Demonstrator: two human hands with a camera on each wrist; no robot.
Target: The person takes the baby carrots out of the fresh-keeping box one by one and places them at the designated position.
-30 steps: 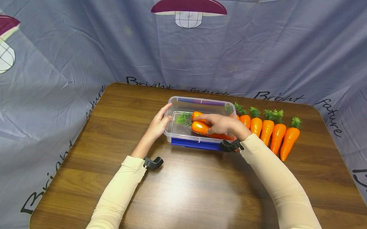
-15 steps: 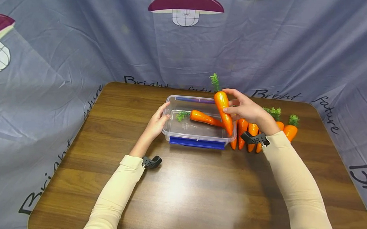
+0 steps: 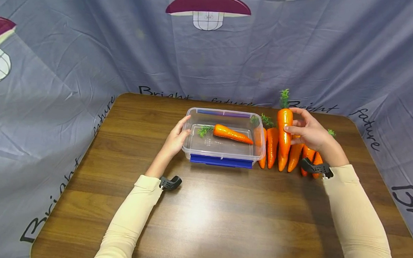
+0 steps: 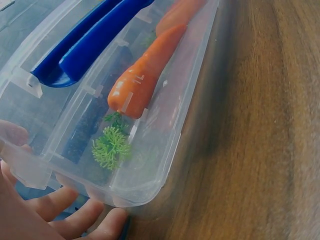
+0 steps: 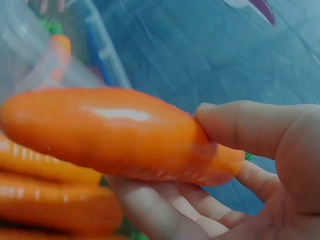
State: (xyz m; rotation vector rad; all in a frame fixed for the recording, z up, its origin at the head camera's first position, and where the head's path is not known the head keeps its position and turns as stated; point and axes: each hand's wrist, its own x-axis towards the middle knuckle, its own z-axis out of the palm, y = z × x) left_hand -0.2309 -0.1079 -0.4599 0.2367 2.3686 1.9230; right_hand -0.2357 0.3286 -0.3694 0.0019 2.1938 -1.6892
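Note:
My left hand (image 3: 174,140) holds the left end of a clear plastic food container (image 3: 200,145) with blue side latches (image 3: 221,161). In the left wrist view, fingers (image 4: 82,217) curl against the outside of its end wall. One shiny orange carrot (image 3: 232,134) with a green tuft lies in the container, its tip pointing right. On the right, my right hand (image 3: 311,133) grips another carrot (image 3: 285,119) between thumb and fingers, green top up, in front of the carrot row. The right wrist view shows this carrot (image 5: 115,132) across the fingers, its tapered end towards the hand.
Several carrots (image 3: 272,147) lie side by side just right of the container, tips towards the near side; my right hand hides part of them. The brown wooden table (image 3: 195,221) ends at a grey-blue printed curtain (image 3: 133,56) behind.
My right hand lifted one of two carrots out of the container and carried it right, over the row. One carrot stays inside. My left hand kept its place on the container.

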